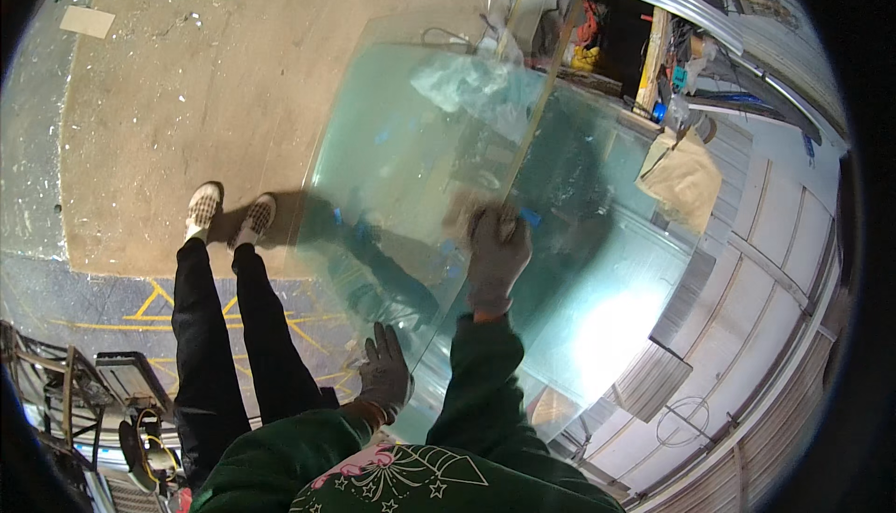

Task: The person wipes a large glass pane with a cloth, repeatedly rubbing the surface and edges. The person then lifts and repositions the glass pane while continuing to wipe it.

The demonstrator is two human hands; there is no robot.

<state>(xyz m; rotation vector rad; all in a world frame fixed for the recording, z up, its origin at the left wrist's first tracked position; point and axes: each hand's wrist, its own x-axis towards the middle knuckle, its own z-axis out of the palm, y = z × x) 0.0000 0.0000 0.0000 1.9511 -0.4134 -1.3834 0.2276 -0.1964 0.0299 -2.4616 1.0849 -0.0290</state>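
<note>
A large greenish glass sheet (373,172) fills the middle of the view, with small blue pieces on or under it. My left hand (385,373), in a grey glove, lies flat near the sheet's near edge, fingers spread. Over the middle of the glass, my right hand (499,256), also gloved in grey, is closed with its fingers curled. Whatever it grips is hidden, and a brownish blur shows beside its fingers. From just beyond this hand, a long narrow strip (544,102) runs away toward the far side. Crumpled clear plastic (476,88) shows left of the strip.
Legs in black trousers (201,326) and checkered shoes (204,205) are at left, the shoes on brown floor covering (140,140). A beige cloth or bag (681,177) sits at the glass's right edge. Cluttered shelving (653,46) stands far right; a metal frame (70,401) lower left.
</note>
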